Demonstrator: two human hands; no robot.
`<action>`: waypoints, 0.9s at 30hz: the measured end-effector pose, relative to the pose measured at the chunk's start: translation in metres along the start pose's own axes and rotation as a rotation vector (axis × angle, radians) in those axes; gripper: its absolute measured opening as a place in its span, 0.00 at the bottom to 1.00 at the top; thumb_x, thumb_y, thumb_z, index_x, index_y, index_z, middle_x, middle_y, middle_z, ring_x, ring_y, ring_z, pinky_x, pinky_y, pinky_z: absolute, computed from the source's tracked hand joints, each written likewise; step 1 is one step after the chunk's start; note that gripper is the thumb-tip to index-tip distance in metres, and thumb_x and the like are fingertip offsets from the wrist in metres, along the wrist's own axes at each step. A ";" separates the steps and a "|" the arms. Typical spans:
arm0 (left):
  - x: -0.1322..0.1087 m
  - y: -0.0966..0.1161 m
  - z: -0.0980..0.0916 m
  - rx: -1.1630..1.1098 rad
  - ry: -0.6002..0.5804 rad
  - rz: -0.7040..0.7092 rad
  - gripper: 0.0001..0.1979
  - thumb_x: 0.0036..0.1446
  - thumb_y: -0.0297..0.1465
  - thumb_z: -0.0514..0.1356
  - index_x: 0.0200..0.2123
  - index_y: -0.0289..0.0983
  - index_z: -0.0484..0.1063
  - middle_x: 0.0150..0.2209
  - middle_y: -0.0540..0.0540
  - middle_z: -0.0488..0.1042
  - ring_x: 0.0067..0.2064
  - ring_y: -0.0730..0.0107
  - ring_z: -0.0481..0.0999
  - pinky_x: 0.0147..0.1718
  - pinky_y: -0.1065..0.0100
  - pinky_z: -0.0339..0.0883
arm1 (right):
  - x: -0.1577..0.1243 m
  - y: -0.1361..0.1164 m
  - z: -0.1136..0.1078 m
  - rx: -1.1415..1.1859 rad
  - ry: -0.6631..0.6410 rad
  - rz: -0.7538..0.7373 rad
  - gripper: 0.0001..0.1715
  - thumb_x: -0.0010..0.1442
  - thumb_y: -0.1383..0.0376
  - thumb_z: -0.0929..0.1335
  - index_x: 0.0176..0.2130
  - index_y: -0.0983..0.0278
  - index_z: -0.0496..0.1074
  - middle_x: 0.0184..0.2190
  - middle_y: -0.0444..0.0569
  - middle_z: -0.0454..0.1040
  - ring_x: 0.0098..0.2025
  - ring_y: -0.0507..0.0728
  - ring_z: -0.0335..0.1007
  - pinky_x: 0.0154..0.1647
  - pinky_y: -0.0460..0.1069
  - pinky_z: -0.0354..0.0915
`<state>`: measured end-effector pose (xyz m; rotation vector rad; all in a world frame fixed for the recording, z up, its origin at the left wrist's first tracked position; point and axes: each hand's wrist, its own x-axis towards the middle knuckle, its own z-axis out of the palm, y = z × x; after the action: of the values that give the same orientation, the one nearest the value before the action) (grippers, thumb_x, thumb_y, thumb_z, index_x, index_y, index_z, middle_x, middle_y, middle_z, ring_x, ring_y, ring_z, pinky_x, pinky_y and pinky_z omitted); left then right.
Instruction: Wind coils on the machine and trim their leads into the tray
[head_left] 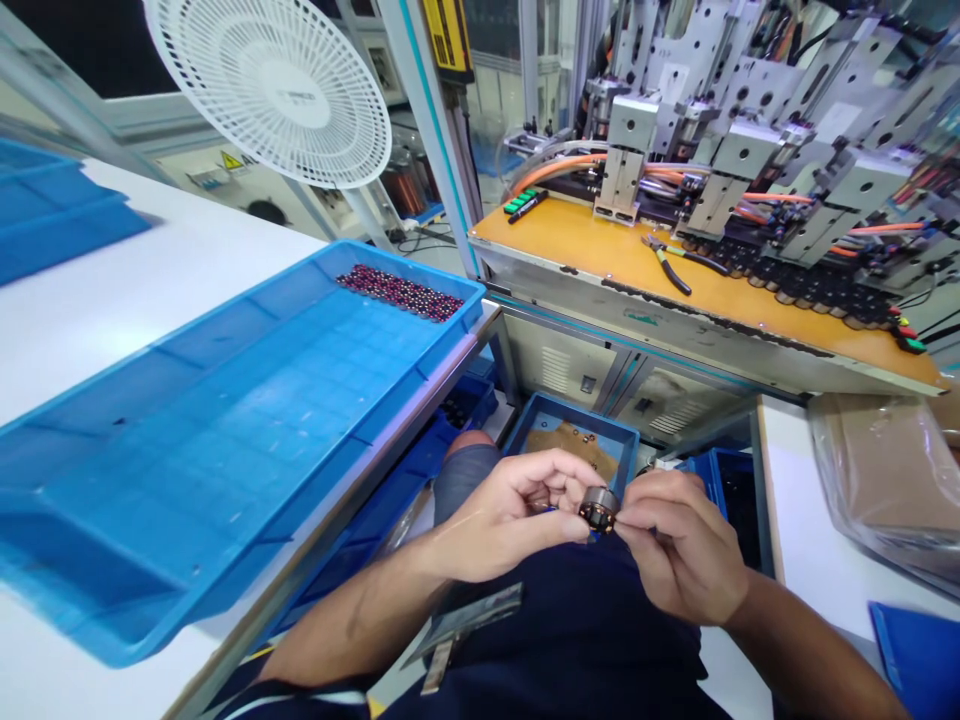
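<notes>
Just above my lap I see a small round motor stator (598, 508), with a grey metal ring and dark, copper-tinged inner parts. The thumb and fingers of my left hand (517, 510) are closed on its left side. At its right edge, the fingertips of my right hand (679, 540) are pinched together, touching the rim or something tiny at it; I cannot make out which. Part of the stator's outer side is covered by fingers.
On the left table lies a long blue tray (247, 400) with rows of small parts (401, 292) at its far end. A white fan (285, 90) stands behind. Ahead, an orange bench (555, 240) carries pliers (675, 262) and machine fixtures. Below is a blue bin (536, 410).
</notes>
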<state>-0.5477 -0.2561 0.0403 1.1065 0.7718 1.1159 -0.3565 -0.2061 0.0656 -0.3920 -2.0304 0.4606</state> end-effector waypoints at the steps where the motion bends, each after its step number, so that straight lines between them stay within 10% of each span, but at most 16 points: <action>1: -0.001 0.001 0.001 -0.004 0.008 0.004 0.15 0.57 0.35 0.67 0.43 0.32 0.73 0.30 0.46 0.76 0.30 0.75 0.75 0.30 0.74 0.68 | 0.000 0.000 0.000 -0.008 -0.001 -0.004 0.09 0.60 0.75 0.66 0.39 0.62 0.71 0.29 0.47 0.74 0.27 0.52 0.72 0.29 0.47 0.69; 12: 0.000 -0.003 0.006 -0.222 0.008 0.166 0.13 0.54 0.26 0.68 0.43 0.35 0.72 0.39 0.45 0.76 0.34 0.72 0.80 0.32 0.73 0.74 | -0.001 -0.005 0.001 -0.101 0.004 0.059 0.09 0.59 0.76 0.67 0.38 0.64 0.71 0.29 0.48 0.74 0.30 0.52 0.73 0.31 0.46 0.70; 19: 0.002 -0.005 0.005 -0.288 -0.021 0.326 0.15 0.46 0.28 0.74 0.25 0.32 0.68 0.43 0.43 0.75 0.39 0.68 0.80 0.41 0.65 0.76 | -0.003 -0.004 0.000 -0.053 -0.010 0.097 0.11 0.59 0.78 0.66 0.39 0.63 0.70 0.30 0.47 0.72 0.30 0.51 0.71 0.29 0.44 0.70; 27: 0.010 -0.015 0.007 -0.483 -0.128 0.062 0.23 0.46 0.43 0.73 0.37 0.34 0.71 0.38 0.43 0.79 0.44 0.63 0.80 0.45 0.63 0.70 | -0.005 -0.001 -0.014 -0.196 -0.116 -0.145 0.09 0.61 0.74 0.66 0.36 0.61 0.70 0.28 0.43 0.74 0.27 0.52 0.76 0.30 0.46 0.74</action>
<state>-0.5335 -0.2492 0.0290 0.7853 0.3403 1.1916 -0.3419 -0.2068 0.0686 -0.3393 -2.2074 0.2000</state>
